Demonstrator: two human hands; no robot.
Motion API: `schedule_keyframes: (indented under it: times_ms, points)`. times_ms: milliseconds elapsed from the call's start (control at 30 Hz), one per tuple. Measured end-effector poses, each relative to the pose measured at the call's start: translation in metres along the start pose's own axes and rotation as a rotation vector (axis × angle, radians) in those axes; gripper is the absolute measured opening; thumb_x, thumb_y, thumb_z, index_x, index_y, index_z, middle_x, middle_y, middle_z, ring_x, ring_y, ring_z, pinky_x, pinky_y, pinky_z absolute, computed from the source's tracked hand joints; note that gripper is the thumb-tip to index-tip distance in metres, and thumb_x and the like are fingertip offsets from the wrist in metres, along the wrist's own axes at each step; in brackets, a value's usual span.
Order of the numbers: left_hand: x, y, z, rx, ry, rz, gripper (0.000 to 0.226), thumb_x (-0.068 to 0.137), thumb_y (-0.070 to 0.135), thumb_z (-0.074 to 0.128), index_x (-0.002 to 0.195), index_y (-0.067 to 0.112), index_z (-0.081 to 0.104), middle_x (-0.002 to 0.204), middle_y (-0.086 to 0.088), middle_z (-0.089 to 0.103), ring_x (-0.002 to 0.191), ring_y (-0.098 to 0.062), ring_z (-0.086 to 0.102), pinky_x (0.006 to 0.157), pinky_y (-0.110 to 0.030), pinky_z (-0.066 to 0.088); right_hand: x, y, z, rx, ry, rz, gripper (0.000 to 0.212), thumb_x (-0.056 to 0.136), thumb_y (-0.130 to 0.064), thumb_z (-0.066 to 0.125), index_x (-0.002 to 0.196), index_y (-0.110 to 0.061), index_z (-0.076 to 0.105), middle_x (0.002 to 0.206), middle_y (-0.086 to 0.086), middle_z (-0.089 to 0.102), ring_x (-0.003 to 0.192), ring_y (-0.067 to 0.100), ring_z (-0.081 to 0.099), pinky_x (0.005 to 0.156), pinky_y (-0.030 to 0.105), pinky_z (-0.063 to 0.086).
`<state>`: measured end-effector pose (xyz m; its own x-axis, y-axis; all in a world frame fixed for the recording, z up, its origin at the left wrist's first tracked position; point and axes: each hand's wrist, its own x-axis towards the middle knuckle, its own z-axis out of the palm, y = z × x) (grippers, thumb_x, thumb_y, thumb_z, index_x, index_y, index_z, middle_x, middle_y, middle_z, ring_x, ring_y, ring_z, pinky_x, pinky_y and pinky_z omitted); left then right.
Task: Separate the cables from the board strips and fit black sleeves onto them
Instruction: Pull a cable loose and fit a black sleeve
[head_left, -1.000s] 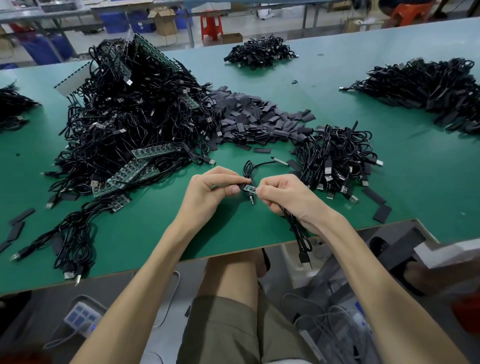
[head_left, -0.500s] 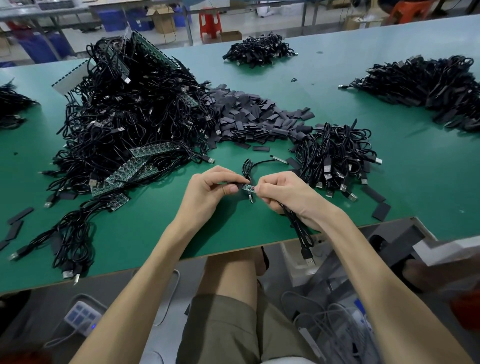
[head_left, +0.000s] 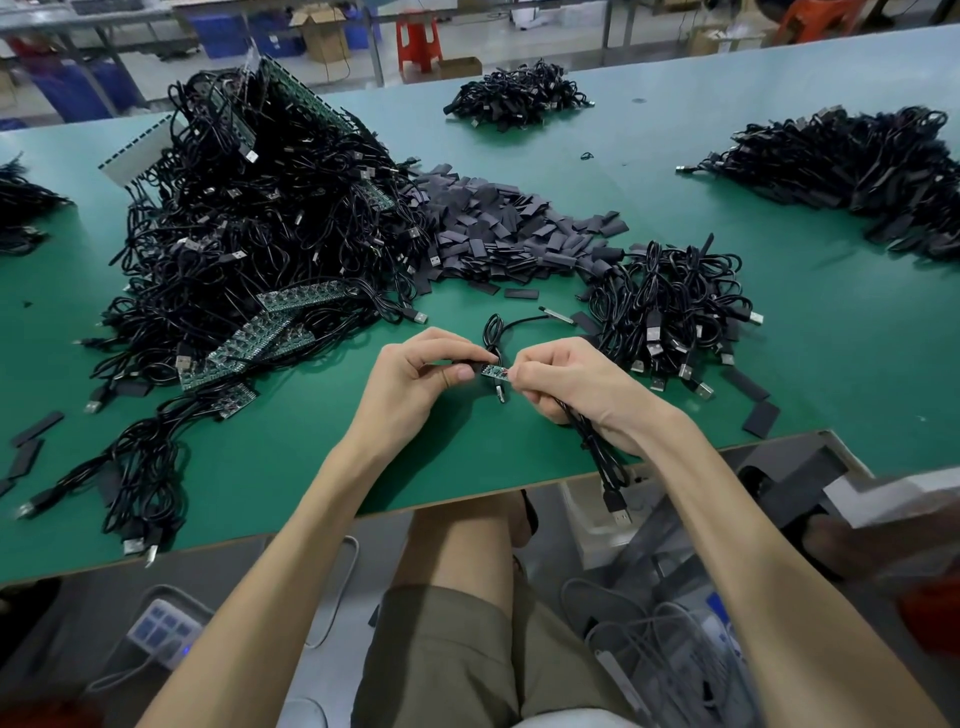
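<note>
Over the front of the green table (head_left: 291, 467), my left hand (head_left: 415, 379) pinches a black sleeve (head_left: 467, 366) by its left end. My right hand (head_left: 571, 389) pinches the small green board (head_left: 492, 371) at a cable's end and grips the coiled black cable (head_left: 602, 457), whose USB plug (head_left: 618, 506) hangs past the table edge. The board's left end sits at the sleeve's mouth. Green board strips (head_left: 260, 343) lie left, under a big tangle of cables (head_left: 260, 208). A heap of loose black sleeves (head_left: 498, 234) lies behind my hands.
A pile of cables (head_left: 670, 306) lies right of my hands, with stray sleeves (head_left: 761, 418) near the edge. More cable piles sit at the far centre (head_left: 514, 101), far right (head_left: 857, 161) and far left (head_left: 21, 208). A power strip (head_left: 161, 631) lies on the floor.
Both hands stay close together at the same spot; the green board has slid slightly toward the sleeve in my left hand.
</note>
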<state>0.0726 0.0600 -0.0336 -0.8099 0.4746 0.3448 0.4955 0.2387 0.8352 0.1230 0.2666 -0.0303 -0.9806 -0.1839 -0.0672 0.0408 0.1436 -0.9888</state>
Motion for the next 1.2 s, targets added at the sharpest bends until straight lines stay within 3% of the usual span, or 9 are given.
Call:
schedule_keyframes:
  times_ms: [167, 467, 633, 733, 933, 1067, 1200]
  points:
    - [0.001, 0.001, 0.0, 0.018, -0.022, 0.0, 0.023, 0.087, -0.007, 0.071, 0.103, 0.007, 0.079, 0.101, -0.008, 0.072, 0.096, -0.013, 0.066, 0.089, -0.021, 0.047, -0.001, -0.002, 0.0, -0.016, -0.014, 0.005, 0.031, 0.089, -0.024, 0.062, 0.059, -0.02, 0.054, 0.052, 0.0, 0.038, 0.046, 0.013, 0.028, 0.048, 0.026, 0.022]
    - [0.0, 0.001, 0.002, -0.056, -0.078, 0.005, 0.025, 0.085, -0.003, 0.074, 0.103, 0.012, 0.078, 0.098, -0.004, 0.073, 0.092, -0.01, 0.067, 0.086, -0.02, 0.047, 0.0, -0.001, 0.006, -0.127, 0.036, 0.009, 0.036, 0.095, -0.018, 0.062, 0.059, -0.021, 0.058, 0.052, -0.004, 0.045, 0.048, 0.011, 0.033, 0.046, 0.018, 0.026]
    - [0.0, 0.0, 0.001, -0.052, -0.027, -0.001, 0.029, 0.084, -0.003, 0.074, 0.101, 0.02, 0.077, 0.091, -0.005, 0.072, 0.084, -0.008, 0.065, 0.082, -0.019, 0.047, -0.002, -0.003, 0.007, -0.153, 0.032, -0.01, 0.034, 0.101, -0.031, 0.061, 0.068, -0.022, 0.067, 0.054, -0.009, 0.051, 0.051, 0.008, 0.036, 0.048, 0.02, 0.028]
    - [-0.001, 0.0, 0.001, -0.048, 0.011, -0.005, 0.029, 0.085, -0.003, 0.074, 0.102, 0.02, 0.076, 0.091, -0.002, 0.073, 0.083, -0.001, 0.065, 0.081, -0.014, 0.045, -0.004, -0.005, 0.01, -0.123, 0.032, -0.002, 0.044, 0.106, -0.043, 0.053, 0.071, -0.025, 0.071, 0.062, -0.007, 0.057, 0.053, 0.005, 0.04, 0.05, 0.018, 0.031]
    - [-0.002, 0.002, 0.001, -0.053, -0.002, 0.012, 0.028, 0.083, -0.005, 0.074, 0.102, 0.016, 0.077, 0.093, -0.004, 0.075, 0.086, -0.004, 0.068, 0.083, -0.016, 0.047, -0.001, -0.004, 0.01, -0.173, 0.072, 0.015, 0.045, 0.107, -0.03, 0.052, 0.087, 0.006, 0.07, 0.054, -0.015, 0.058, 0.052, 0.001, 0.042, 0.05, 0.013, 0.034]
    - [-0.002, 0.002, 0.001, -0.075, -0.01, 0.018, 0.029, 0.083, -0.006, 0.074, 0.101, 0.017, 0.077, 0.095, -0.005, 0.076, 0.089, -0.01, 0.07, 0.085, -0.021, 0.05, -0.002, -0.009, 0.008, -0.153, 0.035, 0.036, 0.037, 0.106, -0.033, 0.056, 0.079, -0.013, 0.073, 0.051, -0.011, 0.051, 0.052, 0.01, 0.037, 0.05, 0.022, 0.029]
    - [-0.002, 0.001, 0.003, -0.077, -0.003, -0.01, 0.029, 0.085, -0.009, 0.071, 0.1, 0.015, 0.078, 0.094, -0.002, 0.078, 0.087, -0.01, 0.072, 0.083, -0.022, 0.053, -0.003, -0.01, 0.007, -0.156, 0.016, 0.04, 0.034, 0.105, -0.027, 0.056, 0.077, -0.015, 0.072, 0.05, -0.009, 0.05, 0.049, 0.01, 0.036, 0.05, 0.022, 0.03]
